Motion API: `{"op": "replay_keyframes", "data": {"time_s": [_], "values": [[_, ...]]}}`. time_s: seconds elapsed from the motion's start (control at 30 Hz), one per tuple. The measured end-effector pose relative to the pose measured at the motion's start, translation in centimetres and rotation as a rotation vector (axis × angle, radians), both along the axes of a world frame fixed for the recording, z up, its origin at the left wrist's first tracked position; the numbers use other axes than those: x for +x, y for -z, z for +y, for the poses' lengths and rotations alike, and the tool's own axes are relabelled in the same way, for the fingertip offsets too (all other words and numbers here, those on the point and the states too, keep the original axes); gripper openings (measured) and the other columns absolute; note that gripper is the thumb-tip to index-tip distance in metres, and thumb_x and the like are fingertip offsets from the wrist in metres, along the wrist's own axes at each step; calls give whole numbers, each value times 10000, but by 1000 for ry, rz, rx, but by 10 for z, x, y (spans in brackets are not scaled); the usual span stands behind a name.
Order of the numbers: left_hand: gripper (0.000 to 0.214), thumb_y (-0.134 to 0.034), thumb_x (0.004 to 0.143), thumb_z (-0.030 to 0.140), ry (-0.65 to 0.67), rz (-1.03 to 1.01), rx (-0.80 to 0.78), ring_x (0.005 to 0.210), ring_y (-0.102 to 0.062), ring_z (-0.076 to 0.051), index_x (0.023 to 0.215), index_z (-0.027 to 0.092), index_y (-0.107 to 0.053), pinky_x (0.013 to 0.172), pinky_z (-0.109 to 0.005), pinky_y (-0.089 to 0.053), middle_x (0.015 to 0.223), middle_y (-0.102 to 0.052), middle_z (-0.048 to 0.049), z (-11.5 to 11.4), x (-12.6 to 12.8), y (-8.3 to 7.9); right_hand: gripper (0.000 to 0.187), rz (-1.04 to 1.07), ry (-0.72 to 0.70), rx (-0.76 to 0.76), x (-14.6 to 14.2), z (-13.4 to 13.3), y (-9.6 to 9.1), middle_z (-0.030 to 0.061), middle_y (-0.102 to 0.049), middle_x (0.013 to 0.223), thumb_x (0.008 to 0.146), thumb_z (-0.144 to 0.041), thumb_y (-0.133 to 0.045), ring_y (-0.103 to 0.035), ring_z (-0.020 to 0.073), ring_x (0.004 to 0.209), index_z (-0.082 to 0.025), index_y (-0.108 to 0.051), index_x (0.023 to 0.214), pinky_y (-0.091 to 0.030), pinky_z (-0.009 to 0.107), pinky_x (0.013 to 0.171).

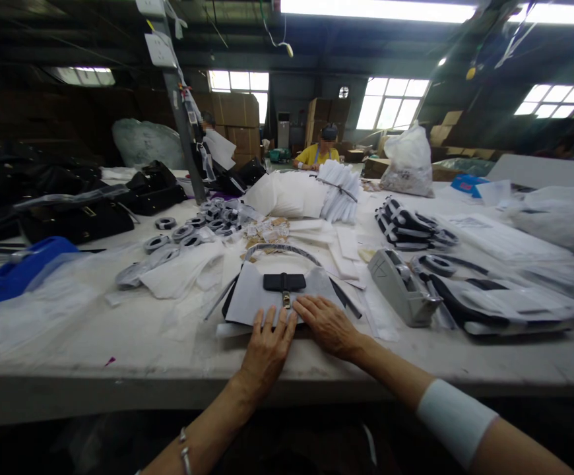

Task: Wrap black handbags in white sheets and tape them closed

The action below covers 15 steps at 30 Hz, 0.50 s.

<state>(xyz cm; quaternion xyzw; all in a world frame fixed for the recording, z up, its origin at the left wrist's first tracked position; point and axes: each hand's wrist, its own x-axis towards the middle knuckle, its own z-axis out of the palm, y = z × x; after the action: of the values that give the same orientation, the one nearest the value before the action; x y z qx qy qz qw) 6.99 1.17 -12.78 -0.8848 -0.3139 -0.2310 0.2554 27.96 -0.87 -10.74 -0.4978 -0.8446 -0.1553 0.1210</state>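
A handbag (247,293) lies on the worktable in front of me, its front covered by a pale sheet. A black flap tab (284,282) with a metal clasp (286,300) shows at its middle, and a wrapped handle (283,248) arches behind. My left hand (267,346) rests flat on the lower front of the bag, fingers stretched out below the clasp. To the right of the clasp, my right hand (329,324) presses on the sheet with its fingers extended. The bag's lower right edge is partly hidden by my right hand.
A grey tape dispenser (403,287) stands right of the bag, beside another wrapped bag (505,303). Rolled straps (212,218) and white paper (183,270) lie at the left. A blue tape dispenser (24,270) is farther left. A person in yellow (319,155) sits across the table.
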Motion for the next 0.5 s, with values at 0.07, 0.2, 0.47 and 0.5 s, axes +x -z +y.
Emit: {"op": "replay_keyframes", "data": {"time_s": [0.07,0.2,0.47,0.5], "values": [[407,-492,949,215,9,-8,13,1237,-546,-301,1353,233,-533,1058,-512,-401,1349,-596,-85,1,0,1,515,-7,7,18,-1,-1,0,140,-554,1390,889,-93,-500,-506,248,1269,-153,-463,1400,-421,427,1054],[378,-481,959,211,14,8,20,1197,-575,-291,1329,227,-553,1027,-500,-434,1310,-622,-84,4,-1,-2,499,-47,-15,78,1,-4,-1,141,-540,1405,915,-96,-481,-504,271,1270,-159,-458,1409,-424,456,1042],[398,-479,963,232,6,-30,-11,1225,-553,-278,1357,253,-528,1051,-490,-409,1329,-612,-63,0,-1,-3,501,-9,11,132,0,-20,13,110,-508,1450,931,-146,-511,-419,283,1353,-153,-436,1427,-289,541,1135],[390,-476,963,228,9,-37,-24,1215,-559,-272,1347,258,-538,1050,-483,-409,1319,-619,-57,0,-1,-3,532,23,27,104,-1,-21,13,115,-502,1454,921,-204,-563,-419,287,1354,-155,-428,1434,-283,537,1140]]}}
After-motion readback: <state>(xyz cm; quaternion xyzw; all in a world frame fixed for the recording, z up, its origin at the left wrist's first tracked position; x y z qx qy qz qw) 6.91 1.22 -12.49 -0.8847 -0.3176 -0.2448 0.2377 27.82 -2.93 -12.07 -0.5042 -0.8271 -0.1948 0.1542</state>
